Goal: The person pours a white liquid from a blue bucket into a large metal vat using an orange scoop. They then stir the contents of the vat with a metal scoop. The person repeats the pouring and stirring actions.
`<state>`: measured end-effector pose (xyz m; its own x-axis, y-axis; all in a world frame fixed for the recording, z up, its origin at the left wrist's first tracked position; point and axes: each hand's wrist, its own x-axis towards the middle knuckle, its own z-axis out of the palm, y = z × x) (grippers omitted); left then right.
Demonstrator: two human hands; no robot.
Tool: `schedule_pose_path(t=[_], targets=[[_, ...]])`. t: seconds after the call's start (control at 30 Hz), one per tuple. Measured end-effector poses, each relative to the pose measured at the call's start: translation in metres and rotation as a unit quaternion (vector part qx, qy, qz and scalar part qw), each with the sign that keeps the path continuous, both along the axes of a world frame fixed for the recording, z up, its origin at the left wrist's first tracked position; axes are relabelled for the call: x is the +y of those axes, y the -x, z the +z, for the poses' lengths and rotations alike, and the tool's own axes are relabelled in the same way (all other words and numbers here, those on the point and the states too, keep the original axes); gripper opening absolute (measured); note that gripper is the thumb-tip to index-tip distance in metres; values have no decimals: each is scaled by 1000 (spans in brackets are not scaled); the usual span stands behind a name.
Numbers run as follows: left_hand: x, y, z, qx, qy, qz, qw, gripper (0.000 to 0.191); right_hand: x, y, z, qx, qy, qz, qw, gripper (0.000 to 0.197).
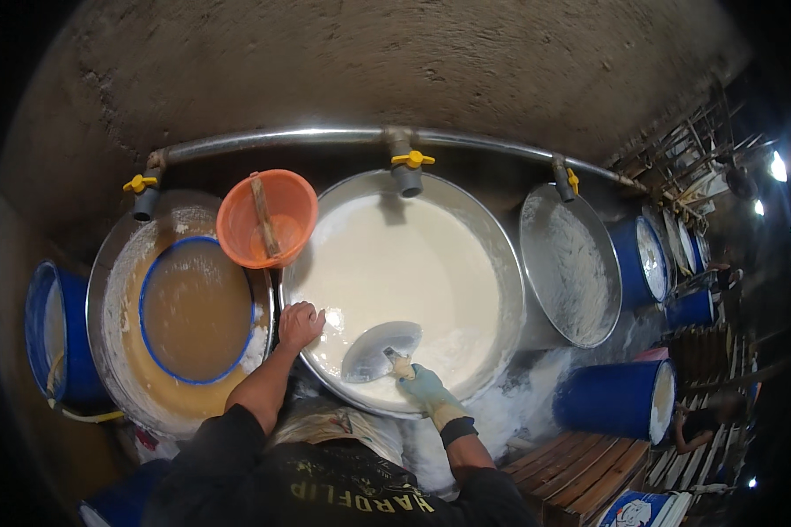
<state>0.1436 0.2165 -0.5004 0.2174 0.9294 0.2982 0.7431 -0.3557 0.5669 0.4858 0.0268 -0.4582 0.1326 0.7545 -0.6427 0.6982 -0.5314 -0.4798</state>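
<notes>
Before me stands a wide round metal vat [511,263] holding a creamy white liquid [409,263]. My left hand [298,325], bare, lies on the vat's left rim with its fingers curled over the edge. A light-coloured glove covers my right hand [428,388], which grips the short handle [402,366] of a curved metal scoop [379,352]. The scoop is inside the vat by its near side, at the liquid's surface; whether it dips under is hard to tell. An orange plastic bucket [234,224] with a wooden stick [263,217] across it sits by the vat's left rim.
At left, a metal vat [95,283] holds brownish liquid and a blue-rimmed round container [142,290]. A third metal vat [567,263] with white residue stands right. Overhead runs a metal pipe [270,136] with yellow-handled valves [412,159]. Blue drums [606,398] and people [695,421] are at right.
</notes>
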Motion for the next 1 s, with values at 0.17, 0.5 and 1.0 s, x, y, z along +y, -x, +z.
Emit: schedule_pose_path(t=[0.17,0.5,1.0], targets=[[0,1,-2,7,9,3,1000,35,5,-15,19,-44,5,-9,999,49],[0,0,0,1,-5,4,1000,35,16,-62,23,-110,-35,-30,993,53],[-1,1,-1,-1,6,2,1000,36,11,-119,20,-73,-87,-148,982,44]])
